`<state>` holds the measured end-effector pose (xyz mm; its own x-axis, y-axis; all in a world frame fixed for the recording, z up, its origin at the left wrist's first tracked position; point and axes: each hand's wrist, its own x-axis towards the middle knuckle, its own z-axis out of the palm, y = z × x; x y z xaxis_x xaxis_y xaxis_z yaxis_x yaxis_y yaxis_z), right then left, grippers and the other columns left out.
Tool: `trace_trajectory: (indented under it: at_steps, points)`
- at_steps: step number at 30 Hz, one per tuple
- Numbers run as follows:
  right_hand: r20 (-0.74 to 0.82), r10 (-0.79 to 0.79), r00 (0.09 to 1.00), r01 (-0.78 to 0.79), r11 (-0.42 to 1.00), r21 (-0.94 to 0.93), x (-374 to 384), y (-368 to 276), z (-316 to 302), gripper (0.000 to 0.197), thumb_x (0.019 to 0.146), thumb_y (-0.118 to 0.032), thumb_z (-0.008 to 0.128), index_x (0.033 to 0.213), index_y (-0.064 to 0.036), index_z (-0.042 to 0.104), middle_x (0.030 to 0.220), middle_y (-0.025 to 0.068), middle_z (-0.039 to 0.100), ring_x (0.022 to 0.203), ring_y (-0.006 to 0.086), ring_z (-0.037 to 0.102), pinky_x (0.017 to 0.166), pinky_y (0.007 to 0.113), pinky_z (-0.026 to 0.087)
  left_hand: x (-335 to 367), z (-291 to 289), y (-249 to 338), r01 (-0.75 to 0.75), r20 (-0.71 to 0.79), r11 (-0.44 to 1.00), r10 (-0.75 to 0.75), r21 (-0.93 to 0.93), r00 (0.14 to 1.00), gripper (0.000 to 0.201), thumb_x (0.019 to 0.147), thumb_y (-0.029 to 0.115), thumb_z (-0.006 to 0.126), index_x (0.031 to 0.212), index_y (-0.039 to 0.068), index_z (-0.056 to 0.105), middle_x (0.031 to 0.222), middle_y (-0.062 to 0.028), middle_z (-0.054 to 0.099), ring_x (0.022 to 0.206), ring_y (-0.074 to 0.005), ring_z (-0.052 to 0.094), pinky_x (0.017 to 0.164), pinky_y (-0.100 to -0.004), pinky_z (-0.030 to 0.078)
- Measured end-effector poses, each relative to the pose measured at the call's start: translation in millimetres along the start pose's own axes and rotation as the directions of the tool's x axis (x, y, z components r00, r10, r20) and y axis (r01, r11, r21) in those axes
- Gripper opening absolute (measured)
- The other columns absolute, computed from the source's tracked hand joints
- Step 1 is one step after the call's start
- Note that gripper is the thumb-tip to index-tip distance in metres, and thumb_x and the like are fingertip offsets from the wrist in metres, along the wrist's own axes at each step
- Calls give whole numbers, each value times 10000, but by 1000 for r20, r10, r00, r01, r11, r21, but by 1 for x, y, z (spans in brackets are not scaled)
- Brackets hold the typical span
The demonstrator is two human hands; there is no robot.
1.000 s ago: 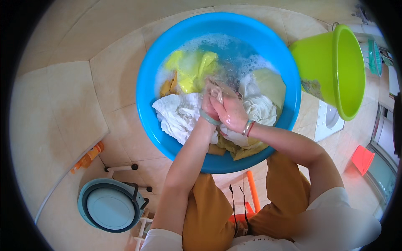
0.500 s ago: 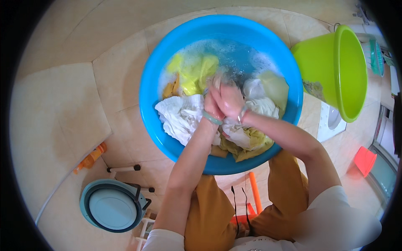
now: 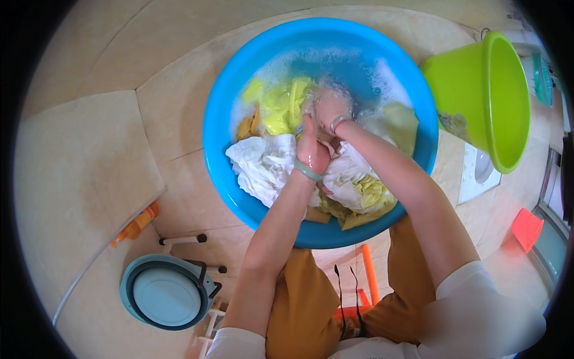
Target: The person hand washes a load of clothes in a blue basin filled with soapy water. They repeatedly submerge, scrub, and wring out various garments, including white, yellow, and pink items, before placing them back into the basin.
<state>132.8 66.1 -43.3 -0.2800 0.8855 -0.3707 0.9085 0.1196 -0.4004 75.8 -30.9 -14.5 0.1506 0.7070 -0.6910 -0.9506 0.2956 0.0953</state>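
So your laundry's all in the blue basin [image 3: 213,143]: white cloth [image 3: 262,167] bunched on the left, yellow cloth [image 3: 278,119] half under the suds beyond it, another white cloth [image 3: 353,169] toward the near right. Your left hand [image 3: 314,151] is half curled between the white bundles with one digit sticking out, your right hand [image 3: 333,110] just beyond it, down in the splashy water [image 3: 335,60]; it's too blurry and wet to tell if either's pinching fabric. I'd expect this stuff to be soft and floppy but heavy when soaked, and slick with soap, so grab a thick fold with your whole hand instead of a thin corner. Your best swishing room looks like the far stretch of foamy water. Watch your right elbow side though, the rim's close under that forearm, and the green bucket [image 3: 499,102] sits just beside the basin on the far right.
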Motion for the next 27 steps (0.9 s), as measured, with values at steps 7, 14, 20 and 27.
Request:
trace_trajectory:
  at_steps: [7, 14, 20, 27]
  points:
    - [-114, -208, 971, 236, 885, 401, -109, -28, -21, 445, 934, -362, 432, 845, 30, 625, 725, 259, 629, 694, 404, 642, 683, 487, 522, 2, -28, 6, -151, 275, 988, 153, -30, 949, 418, 1005, 341, 390, 1309, 64, 468, 1243, -88, 551, 1117, -221, 525, 1002, -353, 402]
    - [67, 12, 998, -15, 999, 34, 3, -6, 3, 334, 936, -261, 437, 980, 4, 637, 872, 234, 666, 813, 404, 653, 718, 486, 529, 0, -10, 2, -36, 82, 998, 32, 49, 996, 598, 1003, 493, 283, 1432, 79, 325, 1409, -105, 438, 1290, -290, 412, 1095, -424, 312]
    - [73, -31, 997, 28, 999, 43, -30, -11, -11, 313, 928, -221, 452, 931, 17, 655, 892, 251, 654, 836, 433, 627, 744, 481, 515, -4, -4, 6, 74, -7, 997, -74, -16, 997, 608, 994, 512, 298, 1418, 80, 353, 1407, -102, 444, 1279, -287, 430, 1088, -410, 319]
    - [-395, -339, 854, 431, 886, 172, -87, -12, -6, 391, 935, -319, 456, 941, 40, 610, 880, 264, 646, 774, 430, 627, 728, 492, 501, 1, -30, -3, -242, 414, 969, 238, -43, 879, 458, 1006, 350, 394, 1362, 63, 416, 1285, -83, 520, 1167, -239, 497, 1017, -385, 400]
